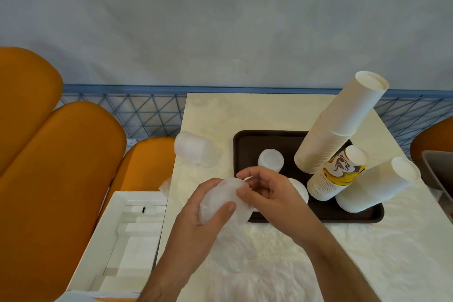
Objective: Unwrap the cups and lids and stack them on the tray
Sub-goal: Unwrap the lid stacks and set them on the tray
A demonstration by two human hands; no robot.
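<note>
The left hand (208, 206) grips the plastic-wrapped white lid stack (220, 200) lying crosswise, its open end toward the pinching right hand (267, 193) just before the dark brown tray (245, 144).

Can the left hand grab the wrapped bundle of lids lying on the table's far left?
Probably not right now. The left hand grips a plastic-wrapped stack of white lids that the right hand is picking at. The path to the other wrapped lid bundle looks free once it lets go.

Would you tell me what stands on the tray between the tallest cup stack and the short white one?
In the head view, a printed yellow-and-brown cup stack stands between the tallest stack and the short white stack on the tray.
</note>
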